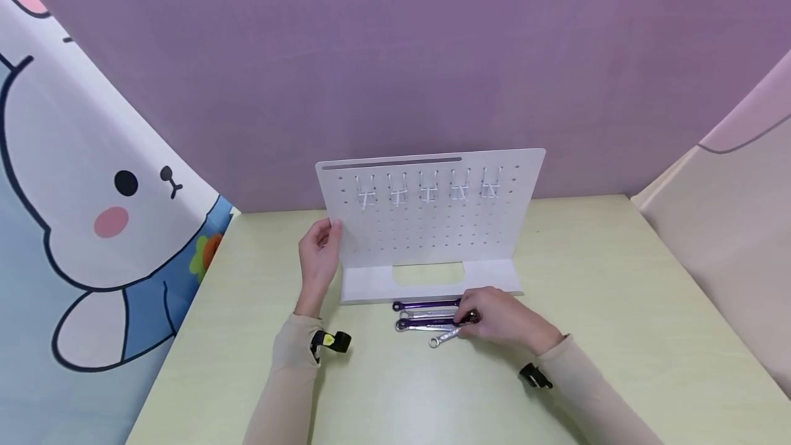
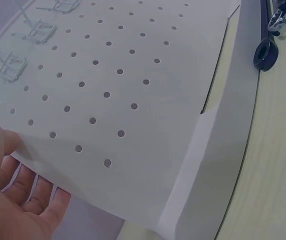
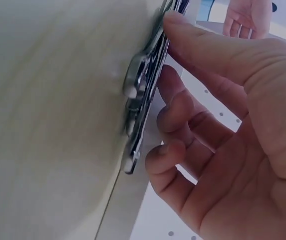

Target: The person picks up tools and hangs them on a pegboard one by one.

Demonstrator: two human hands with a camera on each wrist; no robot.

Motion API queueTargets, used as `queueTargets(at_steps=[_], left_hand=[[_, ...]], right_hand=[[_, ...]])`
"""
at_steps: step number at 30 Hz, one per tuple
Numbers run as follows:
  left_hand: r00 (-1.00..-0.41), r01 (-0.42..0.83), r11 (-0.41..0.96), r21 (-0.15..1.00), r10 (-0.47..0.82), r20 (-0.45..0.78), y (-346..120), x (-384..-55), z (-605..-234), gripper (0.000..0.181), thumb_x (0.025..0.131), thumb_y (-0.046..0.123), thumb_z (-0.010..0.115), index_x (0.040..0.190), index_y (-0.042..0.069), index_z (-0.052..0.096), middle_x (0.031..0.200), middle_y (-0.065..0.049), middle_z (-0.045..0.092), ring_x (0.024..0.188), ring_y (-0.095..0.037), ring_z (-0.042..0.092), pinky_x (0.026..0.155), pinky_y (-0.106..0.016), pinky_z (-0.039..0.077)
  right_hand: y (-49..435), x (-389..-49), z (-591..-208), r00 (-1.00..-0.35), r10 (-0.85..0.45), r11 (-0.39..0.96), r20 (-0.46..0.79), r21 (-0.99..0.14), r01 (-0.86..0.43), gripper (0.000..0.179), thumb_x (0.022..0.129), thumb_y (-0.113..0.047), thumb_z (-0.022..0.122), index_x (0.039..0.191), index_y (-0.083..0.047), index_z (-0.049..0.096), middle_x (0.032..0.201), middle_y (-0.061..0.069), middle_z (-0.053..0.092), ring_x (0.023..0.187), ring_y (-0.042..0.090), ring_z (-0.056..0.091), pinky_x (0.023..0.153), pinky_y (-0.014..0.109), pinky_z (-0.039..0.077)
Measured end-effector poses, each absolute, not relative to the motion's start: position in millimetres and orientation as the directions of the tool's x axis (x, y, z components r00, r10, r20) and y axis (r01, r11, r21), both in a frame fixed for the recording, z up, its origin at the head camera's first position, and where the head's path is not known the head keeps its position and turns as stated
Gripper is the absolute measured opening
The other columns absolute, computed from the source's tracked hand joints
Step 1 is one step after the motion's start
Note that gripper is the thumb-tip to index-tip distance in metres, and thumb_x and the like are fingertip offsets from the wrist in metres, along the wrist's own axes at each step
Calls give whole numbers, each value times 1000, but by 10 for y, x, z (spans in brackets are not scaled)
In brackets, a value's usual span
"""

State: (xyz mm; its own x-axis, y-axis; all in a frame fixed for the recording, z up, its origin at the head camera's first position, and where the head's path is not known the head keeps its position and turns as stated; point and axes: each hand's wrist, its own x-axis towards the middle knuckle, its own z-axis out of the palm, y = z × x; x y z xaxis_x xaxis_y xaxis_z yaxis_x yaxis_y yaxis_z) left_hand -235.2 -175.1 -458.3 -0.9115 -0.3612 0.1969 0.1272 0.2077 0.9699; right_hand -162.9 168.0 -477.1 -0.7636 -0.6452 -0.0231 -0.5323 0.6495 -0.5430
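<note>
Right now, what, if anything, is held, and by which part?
Left hand: pegboard, by its left edge. Right hand: touching wrenches near their right ends; whether its grip holds one cannot be told.

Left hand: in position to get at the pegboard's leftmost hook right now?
Probably yes. The left hand pinches the left edge of the pegboard, below and left of the leftmost hook, with nothing visible between them. It would likely need to release the edge first.
</note>
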Motion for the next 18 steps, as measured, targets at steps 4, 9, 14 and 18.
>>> queueTargets(at_steps=[4,9,14,18], left_hand=[[-912,130,216,968,-357,202,-1757,-2351,-4593,30,108,19,64,124,-5,71,117,-28,73,87,-2,60,78,-14,47],[-911,135,224,965,-354,210,-1759,-2355,-4598,30,108,19,64,123,-6,71,116,-27,73,87,-3,59,78,-14,46],[-912,129,225,966,-356,205,-1755,-2350,-4590,30,108,20,64,123,-5,71,115,-27,73,87,-4,58,78,-14,46],[-911,126,220,967,-359,200,-1755,-2345,-4600,30,108,20,64,123,-6,71,113,-25,73,86,-4,58,77,-15,46]], right_hand=[[1681,-1627,-4757,-760,-650,650,-16,-529,-545,12,86,-13,88,96,-18,84,97,-12,74,90,7,67,87,36,56],[1664,-1623,-4770,-758,-652,646,7,-518,-561,8,90,-14,85,96,-18,84,96,-11,76,89,7,69,88,38,57],[1631,-1595,-4789,-785,-619,684,-31,-513,-519,6,93,-14,82,97,-18,79,96,-10,74,88,6,65,87,38,57],[1610,-1565,-4783,-801,-593,719,-80,-500,-483,7,95,-15,80,98,-18,75,93,-11,69,83,4,58,80,31,54]])
